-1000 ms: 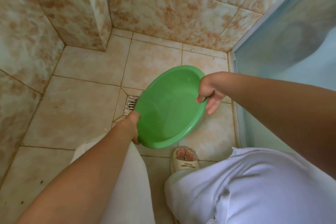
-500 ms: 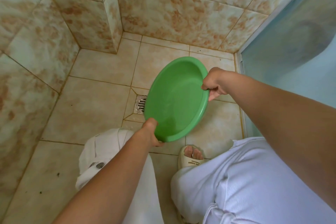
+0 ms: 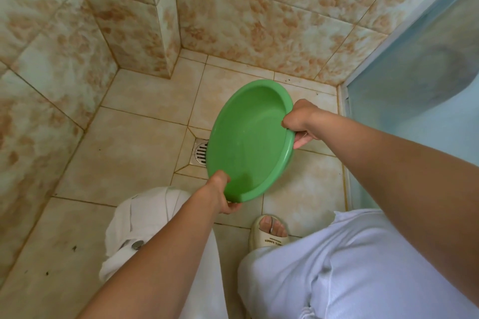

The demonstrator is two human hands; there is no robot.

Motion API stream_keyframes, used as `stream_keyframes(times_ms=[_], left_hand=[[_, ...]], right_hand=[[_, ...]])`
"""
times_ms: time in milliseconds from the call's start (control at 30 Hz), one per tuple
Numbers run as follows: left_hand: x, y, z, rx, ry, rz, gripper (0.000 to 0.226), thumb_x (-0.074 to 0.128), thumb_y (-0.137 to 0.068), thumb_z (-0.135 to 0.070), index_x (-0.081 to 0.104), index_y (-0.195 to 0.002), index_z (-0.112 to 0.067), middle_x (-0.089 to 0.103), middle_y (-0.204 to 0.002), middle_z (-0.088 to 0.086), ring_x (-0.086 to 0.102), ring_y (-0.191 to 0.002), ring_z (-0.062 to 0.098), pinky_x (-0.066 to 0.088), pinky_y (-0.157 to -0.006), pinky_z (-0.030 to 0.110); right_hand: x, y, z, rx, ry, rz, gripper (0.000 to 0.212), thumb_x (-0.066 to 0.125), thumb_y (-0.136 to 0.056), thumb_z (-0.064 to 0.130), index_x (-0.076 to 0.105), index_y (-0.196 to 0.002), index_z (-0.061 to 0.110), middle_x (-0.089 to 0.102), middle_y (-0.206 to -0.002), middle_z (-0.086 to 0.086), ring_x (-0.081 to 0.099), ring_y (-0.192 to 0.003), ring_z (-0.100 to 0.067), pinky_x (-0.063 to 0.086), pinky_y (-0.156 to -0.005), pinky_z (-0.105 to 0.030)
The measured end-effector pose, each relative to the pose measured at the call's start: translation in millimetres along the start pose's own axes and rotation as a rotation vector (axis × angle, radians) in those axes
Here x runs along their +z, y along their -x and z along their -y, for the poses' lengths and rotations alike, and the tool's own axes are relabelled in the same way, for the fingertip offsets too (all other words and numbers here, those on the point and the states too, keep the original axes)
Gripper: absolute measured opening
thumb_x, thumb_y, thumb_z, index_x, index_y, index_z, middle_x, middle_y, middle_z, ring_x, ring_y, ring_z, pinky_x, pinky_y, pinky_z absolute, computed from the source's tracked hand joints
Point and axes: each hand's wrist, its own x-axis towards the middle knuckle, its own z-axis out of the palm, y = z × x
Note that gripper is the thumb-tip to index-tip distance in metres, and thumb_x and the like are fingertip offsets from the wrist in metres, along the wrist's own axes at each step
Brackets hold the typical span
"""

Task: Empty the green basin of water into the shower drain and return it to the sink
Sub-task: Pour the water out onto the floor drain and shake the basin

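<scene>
The round green basin [image 3: 248, 142] is held in the air above the shower floor, tilted steeply so its left edge points down toward the metal floor drain [image 3: 200, 154]. Its inside faces me and I see no pooled water in it. My left hand [image 3: 223, 195] grips the near lower rim. My right hand [image 3: 300, 124] grips the far right rim, thumb inside. The basin hides the right part of the drain. The sink is out of view.
Beige marbled tiles cover the floor and the walls, with a wall corner [image 3: 166, 33] jutting out at the back left. A frosted shower partition [image 3: 414, 85] closes the right side. My sandalled foot [image 3: 269, 232] and white-trousered knees fill the bottom.
The basin has tilted more steeply, its opening turned further toward me, and both hands have shifted with it. My head has risen, so more of the walls shows.
</scene>
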Motion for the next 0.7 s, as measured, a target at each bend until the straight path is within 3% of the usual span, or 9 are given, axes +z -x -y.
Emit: stream_keyframes(times_ms=[100, 233, 467, 633, 700], left_hand=[[1, 1, 2, 0.015, -0.006, -0.01, 0.04, 0.048, -0.092, -0.017, 0.042, -0.13, -0.004, 0.052, -0.123, 0.021, 0.057, -0.11, 0.036, 0.053, -0.092, 0.047], [4, 0, 4, 0.03, 0.022, 0.0, 0.038, 0.049, -0.093, -0.017, 0.043, -0.128, -0.003, 0.053, -0.117, 0.021, 0.057, -0.104, 0.034, 0.054, -0.092, 0.044], [4, -1, 6, 0.036, 0.044, -0.005, 0.038, 0.051, -0.094, -0.018, 0.046, -0.127, -0.002, 0.054, -0.107, 0.021, 0.057, -0.086, 0.031, 0.056, -0.084, 0.04], [3, -2, 5, 0.045, 0.039, -0.023, 0.037, 0.053, -0.091, -0.019, 0.049, -0.125, -0.004, 0.054, -0.098, 0.017, 0.056, -0.077, 0.028, 0.055, -0.062, 0.036], [3, -3, 4, 0.047, 0.046, -0.013, 0.034, 0.053, -0.091, -0.019, 0.051, -0.121, -0.003, 0.055, -0.094, 0.017, 0.055, -0.075, 0.028, 0.054, -0.063, 0.036]], right_hand=[[-1, 1, 1, -0.012, 0.011, -0.002, 0.011, 0.054, -0.094, 0.009, 0.059, -0.098, -0.001, 0.072, -0.089, -0.022, 0.074, -0.071, -0.03, 0.062, -0.054, -0.039], [-4, 3, 3, -0.03, -0.056, 0.014, 0.006, 0.055, -0.092, 0.007, 0.058, -0.089, 0.003, 0.071, -0.088, -0.017, 0.073, -0.071, -0.026, 0.061, -0.053, -0.036], [-4, 6, 7, -0.112, -0.094, -0.038, 0.012, 0.055, -0.092, 0.009, 0.061, -0.1, 0.001, 0.07, -0.091, -0.017, 0.071, -0.072, -0.027, 0.061, -0.053, -0.033], [3, 17, 22, -0.223, -0.079, -0.073, 0.014, 0.054, -0.094, 0.016, 0.06, -0.095, 0.004, 0.068, -0.079, -0.014, 0.068, -0.061, -0.022, 0.061, -0.053, -0.032], [8, 23, 31, -0.283, -0.059, -0.077, 0.019, 0.055, -0.095, 0.021, 0.061, -0.096, 0.003, 0.068, -0.074, -0.014, 0.067, -0.057, -0.022, 0.061, -0.052, -0.032]])
